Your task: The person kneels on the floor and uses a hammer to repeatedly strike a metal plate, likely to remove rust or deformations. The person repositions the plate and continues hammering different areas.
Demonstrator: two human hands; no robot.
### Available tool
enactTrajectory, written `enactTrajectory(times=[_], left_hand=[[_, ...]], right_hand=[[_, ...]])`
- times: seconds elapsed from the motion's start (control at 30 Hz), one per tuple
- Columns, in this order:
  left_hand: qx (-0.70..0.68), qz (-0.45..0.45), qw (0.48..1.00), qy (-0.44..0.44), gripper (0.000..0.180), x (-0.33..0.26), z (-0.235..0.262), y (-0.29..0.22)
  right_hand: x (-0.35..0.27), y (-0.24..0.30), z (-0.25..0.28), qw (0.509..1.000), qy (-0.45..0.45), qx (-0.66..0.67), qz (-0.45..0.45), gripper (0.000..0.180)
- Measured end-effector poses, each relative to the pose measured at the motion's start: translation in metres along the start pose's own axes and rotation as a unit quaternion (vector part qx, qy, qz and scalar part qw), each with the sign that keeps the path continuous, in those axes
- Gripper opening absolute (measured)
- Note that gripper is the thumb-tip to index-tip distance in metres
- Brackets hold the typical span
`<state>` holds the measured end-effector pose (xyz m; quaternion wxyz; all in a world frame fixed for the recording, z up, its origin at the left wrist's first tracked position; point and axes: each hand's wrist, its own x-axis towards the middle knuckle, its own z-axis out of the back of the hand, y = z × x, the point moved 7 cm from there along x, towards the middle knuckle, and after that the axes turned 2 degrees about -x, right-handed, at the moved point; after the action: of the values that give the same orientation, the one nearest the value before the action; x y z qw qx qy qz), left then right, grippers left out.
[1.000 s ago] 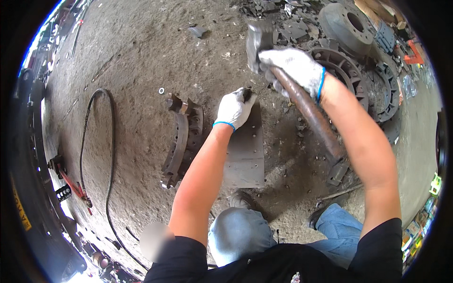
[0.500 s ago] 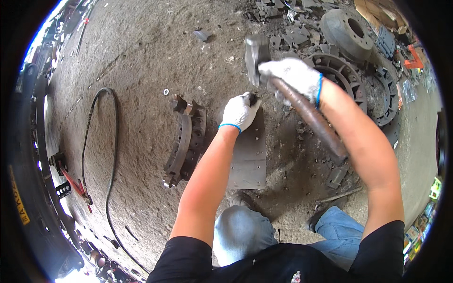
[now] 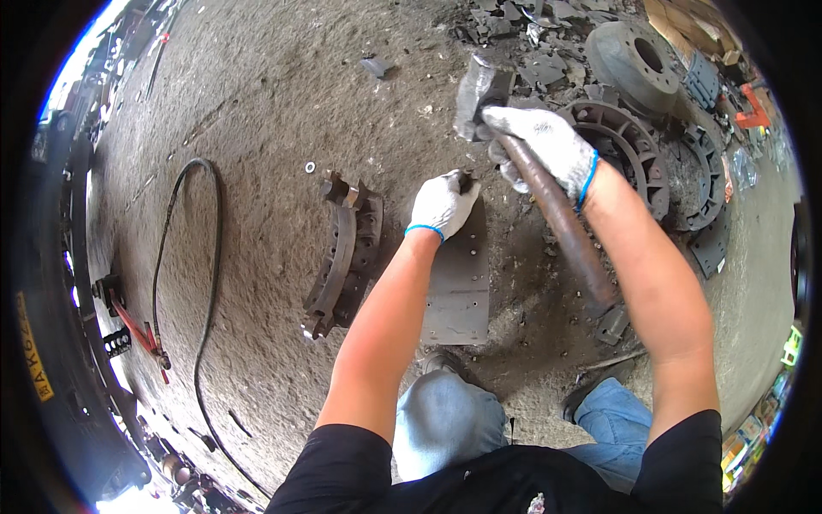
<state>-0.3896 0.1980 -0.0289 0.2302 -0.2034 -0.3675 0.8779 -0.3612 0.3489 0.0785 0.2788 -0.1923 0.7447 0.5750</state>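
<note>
My left hand [image 3: 442, 204], in a white work glove, is closed around a short dark punch-like tool [image 3: 465, 181]; only its end shows above the fist. Beneath that fist lies a grey brake shoe plate [image 3: 456, 317] with small rivet holes. My right hand [image 3: 548, 146], also gloved, grips a sledgehammer [image 3: 561, 214] by its brown handle close to the head. The heavy metal head [image 3: 481, 96] hangs raised beyond and right of the left fist, apart from the punch-like tool. Another curved brake shoe [image 3: 342, 257] rests on the ground left of my left forearm.
A brake drum [image 3: 608, 64] and ring-shaped brake parts [image 3: 655, 176] sit at the far right. Broken lining pieces [image 3: 548, 68] litter the far ground. A black hose [image 3: 218, 206] curves along the left, and a small washer [image 3: 310, 167] lies near the left brake shoe.
The hammer has shifted slightly right and its handle has swung a little toward me. My left hand keeps its hold over the plate. The whole view has moved slightly.
</note>
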Motion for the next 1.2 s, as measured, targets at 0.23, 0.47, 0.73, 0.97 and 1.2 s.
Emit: enactTrajectory(times=[0.23,0.47,0.73,0.97,1.2], left_hand=[[0.023,-0.005,1.0,-0.003,0.034,-0.001,-0.008,-0.004],[0.003,0.006,1.0,-0.007,0.033,0.0,-0.001,0.006],[-0.005,0.01,1.0,0.009,0.032,-0.007,-0.005,0.006],[-0.008,0.016,1.0,-0.001,0.034,-0.003,-0.003,0.005],[0.015,0.024,0.999,0.023,0.034,-0.012,-0.009,0.008]], right_hand=[[0.003,-0.036,0.011,0.965,0.041,-0.261,-0.008,0.037],[-0.014,0.053,-0.014,0.99,-0.009,-0.066,0.122,0.034],[0.009,0.002,0.012,0.995,0.037,-0.085,0.03,0.033],[-0.006,0.006,0.004,0.998,0.025,-0.027,0.053,0.032],[-0.014,0.033,0.003,0.998,0.02,-0.039,0.046,0.033]])
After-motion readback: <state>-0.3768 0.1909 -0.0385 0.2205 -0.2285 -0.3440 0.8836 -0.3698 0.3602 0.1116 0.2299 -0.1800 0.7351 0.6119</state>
